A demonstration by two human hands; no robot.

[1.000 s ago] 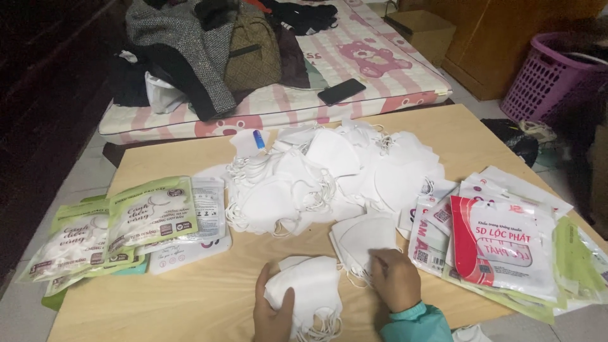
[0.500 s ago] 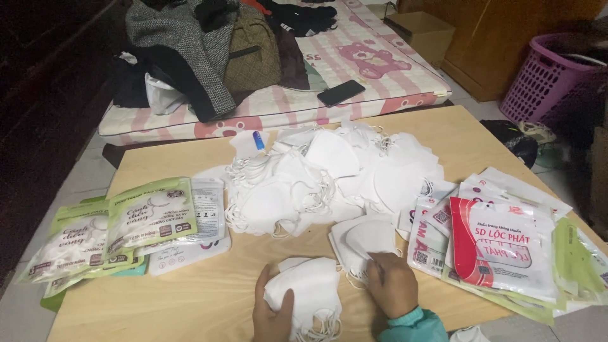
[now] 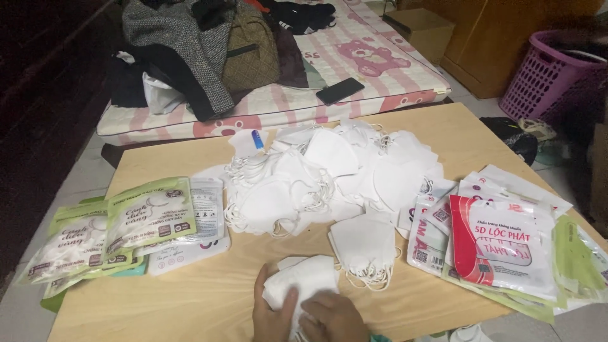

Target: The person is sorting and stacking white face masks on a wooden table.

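your left hand (image 3: pixel 273 313) and your right hand (image 3: pixel 334 316) lay close together at the near edge of the wooden table (image 3: pixel 456 136), both pressed flat on a small stack of white face masks (image 3: pixel 304 282). the left thumb reached across the stack's near side and the right hand's fingers covered its lower right corner; neither hand was clenched around it, so the stack sat on the table under your palms rather than lifted. just beside it, up and to the right, lay a second short stack of folded masks (image 3: pixel 365 244) with ear loops trailing off its near edge. behind both spread a big loose heap of white masks (image 3: pixel 323 174) across the middle of the table. on the left side sat green and white pouches (image 3: pixel 111 225), overlapping one another, and on the right a fanned pile of red and white pouches (image 3: pixel 500 247). beyond the table, a pink striped mattress (image 3: pixel 373 69) carried a dark phone (image 3: pixel 340 90), a bag and heaped clothes (image 3: pixel 190 50). a purple laundry basket (image 3: pixel 541 79) stood at the far right.
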